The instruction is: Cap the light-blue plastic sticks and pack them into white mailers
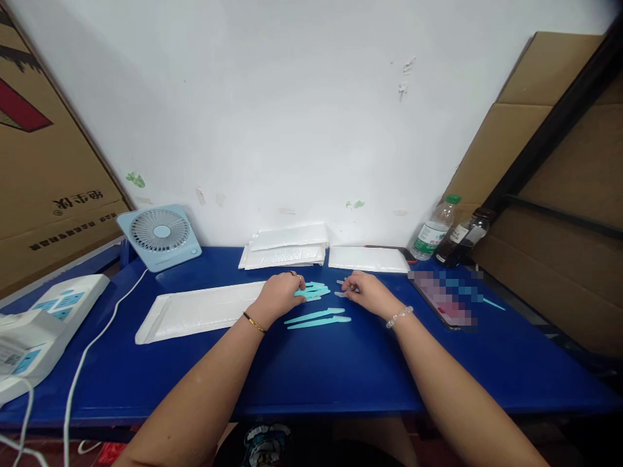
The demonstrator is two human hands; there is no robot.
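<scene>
My left hand (281, 298) is closed around the handle ends of several turquoise eyebrow razors (317, 291), whose heads point right. Two more turquoise razors (318, 318) lie side by side on the blue table just below. Facing that bundle, my right hand (366, 290) pinches small clear plastic caps (340, 294) between bent fingers; the caps stick out to the left, a short gap away from the razor heads. A long white padded envelope (199, 311) lies flat at the left, its right end partly behind my left hand.
White padded envelopes (287, 246) are stacked against the wall, with another white envelope (368, 259) beside them. A blue fan (162, 235) and a power strip (63, 324) stand left. Right are a water bottle (435, 230), a dark bottle (462, 239) and a phone (440, 298).
</scene>
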